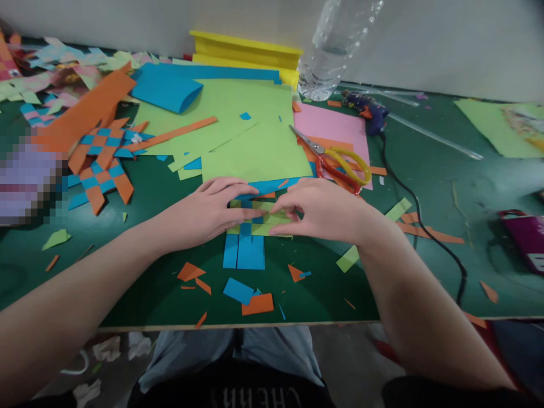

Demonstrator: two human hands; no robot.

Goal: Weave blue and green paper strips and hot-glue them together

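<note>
View from a head camera, looking down at a dark green table point(382, 266) littered with paper scraps. Both bare forearms reach in from the bottom edge, where they are cut off by the frame.

The left hand point(208, 212) lies nearly flat, with its fingers stretched out and pressing down on a small woven paper piece point(250, 229) at the centre of the table, just in front of the person. It grasps nothing.

The right hand point(323, 212) comes in from the other side, its fingers curled. Its thumb and forefinger are close together on one of the light green strips point(261, 229) in the weave. Whether they truly pinch the strip cannot be told.

The two hands cover most of the weave. Only its blue strips point(244, 252), pointing toward the person, and a little green between the fingertips can be seen.

Just behind the hands lies a light green sheet point(255, 147) that overlaps other sheets. To its right, yellow-handled scissors point(340, 161) rest on a pink sheet point(340, 124). Further back stands a clear plastic bottle point(331, 56), its top cut off by the frame, beside a yellow paper stack point(246, 54). A blue glue gun point(369, 110) lies nearby, partly blurred, and its black cord point(425, 232) runs off the table's front edge.

At the left lies an orange and blue woven star point(104, 164), next to a pixelated patch point(25, 181) that hides whatever is there.
</note>
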